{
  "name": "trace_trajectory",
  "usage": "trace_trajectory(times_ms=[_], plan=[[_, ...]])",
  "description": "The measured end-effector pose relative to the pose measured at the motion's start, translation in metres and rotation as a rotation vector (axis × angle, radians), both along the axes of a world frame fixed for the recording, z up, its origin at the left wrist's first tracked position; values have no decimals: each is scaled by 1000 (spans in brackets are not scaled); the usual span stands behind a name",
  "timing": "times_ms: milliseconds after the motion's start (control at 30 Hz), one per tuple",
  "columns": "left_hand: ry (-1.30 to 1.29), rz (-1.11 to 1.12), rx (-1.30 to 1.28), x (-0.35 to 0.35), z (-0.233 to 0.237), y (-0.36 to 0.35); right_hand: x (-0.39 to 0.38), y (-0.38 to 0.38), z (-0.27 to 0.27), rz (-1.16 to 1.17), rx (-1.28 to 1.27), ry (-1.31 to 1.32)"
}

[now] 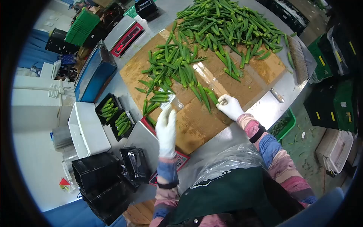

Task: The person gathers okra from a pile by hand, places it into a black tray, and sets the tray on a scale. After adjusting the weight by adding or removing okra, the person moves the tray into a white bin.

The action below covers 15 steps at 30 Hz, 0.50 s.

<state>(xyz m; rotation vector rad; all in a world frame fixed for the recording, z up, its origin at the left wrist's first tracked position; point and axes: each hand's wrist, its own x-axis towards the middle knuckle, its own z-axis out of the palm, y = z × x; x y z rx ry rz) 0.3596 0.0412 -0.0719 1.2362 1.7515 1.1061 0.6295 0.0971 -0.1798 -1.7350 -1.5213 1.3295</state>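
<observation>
White gloves cover both hands. My right hand [230, 107] has its fingers closed at the lower end of an okra pod [211, 96] on the brown cardboard [196, 128]. My left hand [166, 126] is raised above the red scale [182, 160], near several okra pods [159, 98] at the cardboard's left edge; whether its fingers hold anything is hard to make out. A large okra heap [227, 26] covers the back of the cardboard, with a smaller pile [170, 64] left of it. Two black trays of okra [123, 123] sit on the left.
Left of the hands are a white bin [87, 130], stacked black trays [100, 181] and a blue box [94, 73]. A second red scale [126, 38] stands at the back left. A brush [298, 60] and a knife handle [277, 95] lie on the right.
</observation>
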Motion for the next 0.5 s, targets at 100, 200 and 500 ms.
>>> trace_trajectory(times_ms=[100, 200, 500], plan=[[-36, 20, -104, 43, -61, 57, -16, 22, 11, 7, 222, -303], [377, -34, -167, 80, -94, 94, -39, 47, -18, 208, 473, -721], [519, -47, -343, 98, -100, 109, 15, 88, 11, 149, 46, -165]])
